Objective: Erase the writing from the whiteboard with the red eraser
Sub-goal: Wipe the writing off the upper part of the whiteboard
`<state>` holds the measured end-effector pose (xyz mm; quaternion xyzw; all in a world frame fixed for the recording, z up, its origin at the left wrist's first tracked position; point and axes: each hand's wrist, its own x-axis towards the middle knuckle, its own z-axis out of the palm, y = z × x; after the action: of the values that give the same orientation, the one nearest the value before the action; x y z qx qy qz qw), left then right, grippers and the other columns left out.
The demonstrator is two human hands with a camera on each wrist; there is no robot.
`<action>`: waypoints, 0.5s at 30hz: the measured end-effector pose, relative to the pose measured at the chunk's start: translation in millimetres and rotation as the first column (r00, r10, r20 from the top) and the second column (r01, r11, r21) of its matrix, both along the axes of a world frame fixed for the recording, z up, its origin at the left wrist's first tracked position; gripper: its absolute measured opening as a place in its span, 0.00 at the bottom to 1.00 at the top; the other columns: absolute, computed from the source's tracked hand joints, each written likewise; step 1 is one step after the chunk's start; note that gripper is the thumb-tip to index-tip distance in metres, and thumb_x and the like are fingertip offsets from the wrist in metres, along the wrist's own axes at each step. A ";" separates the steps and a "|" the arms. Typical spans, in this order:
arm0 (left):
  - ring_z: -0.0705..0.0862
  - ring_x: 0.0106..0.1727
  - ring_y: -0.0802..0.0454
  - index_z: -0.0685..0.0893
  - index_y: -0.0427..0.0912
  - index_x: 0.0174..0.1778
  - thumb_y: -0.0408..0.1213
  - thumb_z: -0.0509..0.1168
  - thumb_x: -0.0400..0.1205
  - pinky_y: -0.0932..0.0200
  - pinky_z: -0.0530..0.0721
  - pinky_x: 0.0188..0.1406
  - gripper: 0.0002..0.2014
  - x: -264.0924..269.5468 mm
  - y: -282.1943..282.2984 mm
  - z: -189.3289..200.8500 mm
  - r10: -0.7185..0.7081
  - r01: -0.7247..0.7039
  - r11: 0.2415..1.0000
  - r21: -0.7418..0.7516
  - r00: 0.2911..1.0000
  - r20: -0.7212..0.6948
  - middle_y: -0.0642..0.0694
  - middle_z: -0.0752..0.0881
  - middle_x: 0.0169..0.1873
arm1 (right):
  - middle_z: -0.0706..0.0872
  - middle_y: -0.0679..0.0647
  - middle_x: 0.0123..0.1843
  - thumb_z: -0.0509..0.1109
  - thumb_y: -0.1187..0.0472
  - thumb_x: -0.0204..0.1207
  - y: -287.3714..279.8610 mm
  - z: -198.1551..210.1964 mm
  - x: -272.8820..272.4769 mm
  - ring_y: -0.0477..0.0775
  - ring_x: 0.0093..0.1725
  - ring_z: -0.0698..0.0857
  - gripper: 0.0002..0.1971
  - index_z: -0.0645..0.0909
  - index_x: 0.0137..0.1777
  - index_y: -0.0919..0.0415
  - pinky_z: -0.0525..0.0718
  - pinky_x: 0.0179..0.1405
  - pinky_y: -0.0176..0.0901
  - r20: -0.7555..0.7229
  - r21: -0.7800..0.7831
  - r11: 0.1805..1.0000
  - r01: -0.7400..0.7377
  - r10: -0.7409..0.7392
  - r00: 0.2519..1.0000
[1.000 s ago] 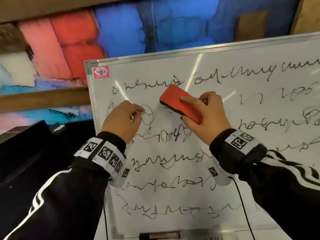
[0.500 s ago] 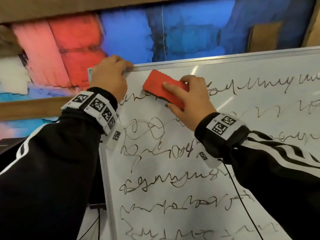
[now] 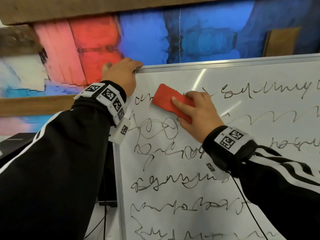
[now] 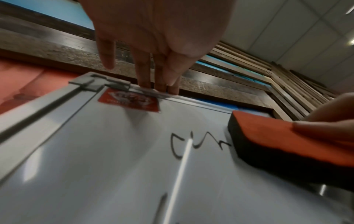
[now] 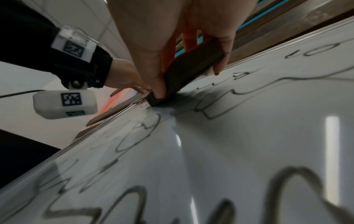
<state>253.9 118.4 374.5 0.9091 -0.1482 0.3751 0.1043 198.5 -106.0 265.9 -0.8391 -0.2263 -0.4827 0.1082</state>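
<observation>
Already flat against the whiteboard (image 3: 225,170), the red eraser (image 3: 170,103) sits on the top line of the writing (image 3: 173,184), just below the board's upper frame and near its upper-left corner, its dark felt face down on the surface. The right hand (image 3: 197,111) grips it, thumb on one long side, fingers (image 5: 220,60) curled over the other, and a forefinger laid along the red back. A short scrap of the first word shows to the left of the eraser, and every row beneath it is dark and whole, so the erasing looks to be at its very start. Above and to the left of the eraser, the left hand (image 3: 121,73) hooks its fingers (image 4: 159,81) over the top frame beside a red sticker (image 4: 130,100), apparently steadying the board. The next move probably calls for firm, even pressure and a sideways sweep along that first row, the felt kept flat, then a drop to the tangled loops just below. The left hand would need to brace against the push, since a board held by its frame could shift or tilt.
</observation>
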 end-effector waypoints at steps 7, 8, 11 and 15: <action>0.75 0.65 0.48 0.75 0.54 0.67 0.24 0.53 0.77 0.44 0.56 0.70 0.27 -3.4 0.5 -0.5 0.021 -0.020 1.000 0.021 0.999 -0.030 0.49 0.78 0.63 | 0.80 0.69 0.57 0.80 0.63 0.62 7.3 15.4 3.5 0.74 0.53 0.77 0.28 0.83 0.65 0.59 0.79 0.53 0.62 0.044 0.062 0.998 0.026 -0.029 0.999; 0.75 0.66 0.48 0.75 0.53 0.68 0.24 0.54 0.76 0.43 0.55 0.70 0.27 -3.2 0.7 -0.1 0.018 -0.018 1.000 0.019 0.999 -0.033 0.49 0.78 0.63 | 0.81 0.69 0.56 0.80 0.63 0.61 17.0 14.3 3.5 0.74 0.51 0.78 0.28 0.83 0.64 0.59 0.79 0.52 0.62 0.055 0.020 1.000 0.009 -0.010 0.998; 0.75 0.66 0.47 0.75 0.53 0.69 0.24 0.53 0.76 0.42 0.55 0.71 0.28 -3.5 1.1 -0.5 0.019 -0.018 1.000 0.019 0.999 -0.033 0.49 0.78 0.64 | 0.82 0.68 0.55 0.80 0.64 0.59 29.6 6.7 2.1 0.72 0.49 0.80 0.27 0.84 0.62 0.60 0.81 0.48 0.62 0.054 -0.084 0.996 -0.039 0.044 0.998; 0.75 0.66 0.47 0.74 0.53 0.69 0.23 0.52 0.76 0.42 0.54 0.71 0.28 -5.1 -0.2 -3.0 0.023 -0.022 1.000 0.018 0.999 -0.041 0.48 0.77 0.64 | 0.82 0.68 0.54 0.80 0.63 0.59 21.8 17.0 7.6 0.73 0.49 0.79 0.27 0.84 0.62 0.60 0.81 0.47 0.62 0.095 -0.037 0.999 0.025 -0.022 0.995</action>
<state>248.8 118.2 371.4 0.9191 -0.1392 0.3561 0.0951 206.1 -84.3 282.9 -0.8199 -0.2306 -0.5186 0.0755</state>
